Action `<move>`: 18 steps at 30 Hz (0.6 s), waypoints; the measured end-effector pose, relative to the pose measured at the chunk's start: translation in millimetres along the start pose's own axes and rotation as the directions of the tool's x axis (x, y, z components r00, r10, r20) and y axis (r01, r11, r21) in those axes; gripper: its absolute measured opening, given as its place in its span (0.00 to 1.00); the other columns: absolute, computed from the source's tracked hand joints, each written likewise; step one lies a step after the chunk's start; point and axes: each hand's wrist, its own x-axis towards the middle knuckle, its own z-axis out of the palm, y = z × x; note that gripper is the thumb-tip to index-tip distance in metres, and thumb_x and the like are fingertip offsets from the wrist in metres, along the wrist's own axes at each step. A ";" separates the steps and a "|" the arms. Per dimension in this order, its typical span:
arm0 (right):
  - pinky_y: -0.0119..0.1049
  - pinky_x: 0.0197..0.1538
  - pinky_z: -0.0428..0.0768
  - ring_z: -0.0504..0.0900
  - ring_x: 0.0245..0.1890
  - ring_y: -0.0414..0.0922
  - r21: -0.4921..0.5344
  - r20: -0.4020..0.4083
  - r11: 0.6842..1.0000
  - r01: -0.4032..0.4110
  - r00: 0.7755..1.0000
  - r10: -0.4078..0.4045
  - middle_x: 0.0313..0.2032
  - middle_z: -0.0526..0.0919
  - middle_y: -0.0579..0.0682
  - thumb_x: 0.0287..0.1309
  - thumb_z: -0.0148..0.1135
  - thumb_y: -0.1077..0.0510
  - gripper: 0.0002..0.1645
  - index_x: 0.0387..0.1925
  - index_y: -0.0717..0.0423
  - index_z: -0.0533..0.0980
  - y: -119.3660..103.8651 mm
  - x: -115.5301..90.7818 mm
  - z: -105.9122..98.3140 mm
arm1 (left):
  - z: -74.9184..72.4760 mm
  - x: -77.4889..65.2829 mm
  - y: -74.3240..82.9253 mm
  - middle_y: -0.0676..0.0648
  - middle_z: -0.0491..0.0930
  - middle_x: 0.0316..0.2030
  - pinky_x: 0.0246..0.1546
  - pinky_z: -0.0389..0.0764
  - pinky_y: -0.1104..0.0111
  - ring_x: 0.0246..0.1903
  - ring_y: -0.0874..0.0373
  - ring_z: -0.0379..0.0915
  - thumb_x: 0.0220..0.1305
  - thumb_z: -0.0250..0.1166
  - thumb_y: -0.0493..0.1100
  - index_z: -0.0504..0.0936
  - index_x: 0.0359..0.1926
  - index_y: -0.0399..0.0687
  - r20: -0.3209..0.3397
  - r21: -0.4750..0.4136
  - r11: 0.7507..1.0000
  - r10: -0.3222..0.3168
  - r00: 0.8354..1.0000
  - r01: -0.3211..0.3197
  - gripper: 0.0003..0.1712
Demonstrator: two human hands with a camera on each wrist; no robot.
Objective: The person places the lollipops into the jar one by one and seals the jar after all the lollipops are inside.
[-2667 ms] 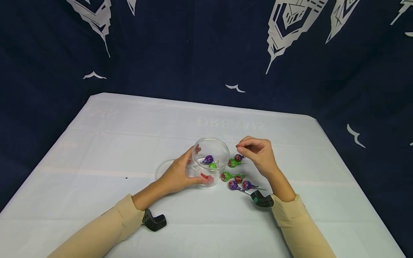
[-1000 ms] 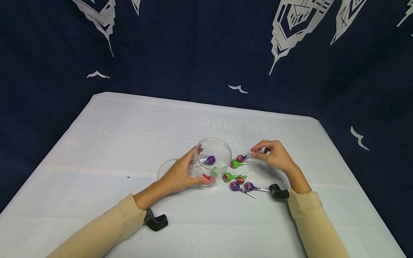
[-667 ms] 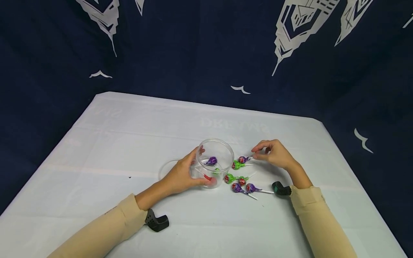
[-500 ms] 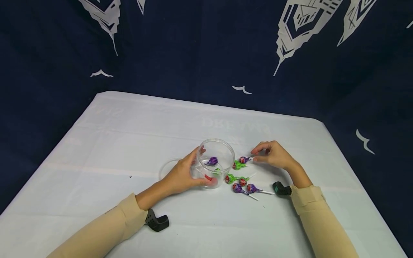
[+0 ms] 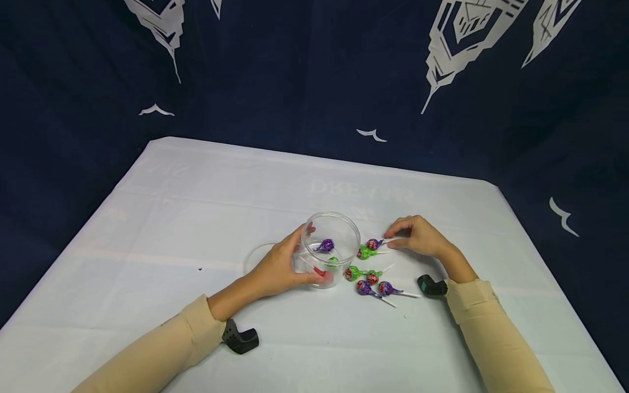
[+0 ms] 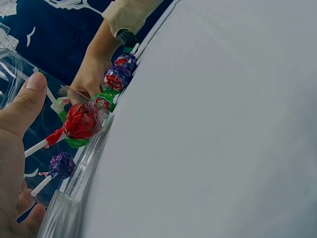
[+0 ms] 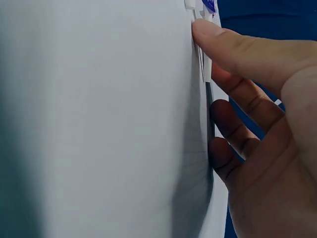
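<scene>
My left hand (image 5: 275, 270) grips a clear plastic jar (image 5: 332, 214) upright at mid-table, thumb in front and fingers round the far side. Through its wall show a purple-wrapped lollipop (image 5: 326, 245), a red lollipop (image 6: 83, 120) and a bit of green wrapper. To the right of the jar, my right hand (image 5: 416, 236) pinches the white stick of a purple lollipop (image 5: 373, 244) between thumb and forefinger, close over the cloth. In the right wrist view that stick (image 7: 207, 69) passes behind the thumb, its other fingers loosely curled.
Green lollipops (image 5: 366, 252) and more purple lollipops (image 5: 387, 288) lie loose right of the jar, sticks mostly pointing right. A clear round lid (image 5: 249, 256) lies partly behind my left hand. The white-covered table (image 5: 236, 174) ends at a dark blue curtain (image 5: 275, 71).
My right hand has come down and rightwards from above the lollipops to the purple one's stick. Its fingers shift slightly there. The left hand keeps its hold on the jar.
</scene>
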 end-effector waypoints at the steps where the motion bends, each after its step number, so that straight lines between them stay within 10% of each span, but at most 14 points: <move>1: 0.28 0.45 0.77 0.80 0.40 0.43 0.001 0.002 1.000 0.004 1.000 -0.004 0.35 0.87 0.52 0.48 0.76 0.68 0.08 0.34 0.60 0.86 0.1 0.1 0.0 | 0.0 0.0 -0.2 0.42 0.66 0.68 0.59 0.73 0.52 0.57 0.45 0.72 0.46 0.81 0.54 0.52 0.77 0.48 -0.001 0.000 1.000 0.002 1.000 -0.002 0.64; 18: 0.32 0.48 0.70 0.80 0.38 0.46 0.006 -0.011 1.000 0.023 1.000 -0.023 0.32 0.87 0.51 0.48 0.74 0.69 0.04 0.28 0.60 0.87 -3.7 -1.3 2.4 | 0.8 0.0 -2.7 0.44 0.65 0.69 0.61 0.72 0.55 0.60 0.47 0.70 0.47 0.81 0.53 0.52 0.77 0.46 -0.003 -0.016 1.000 0.026 1.000 -0.026 0.64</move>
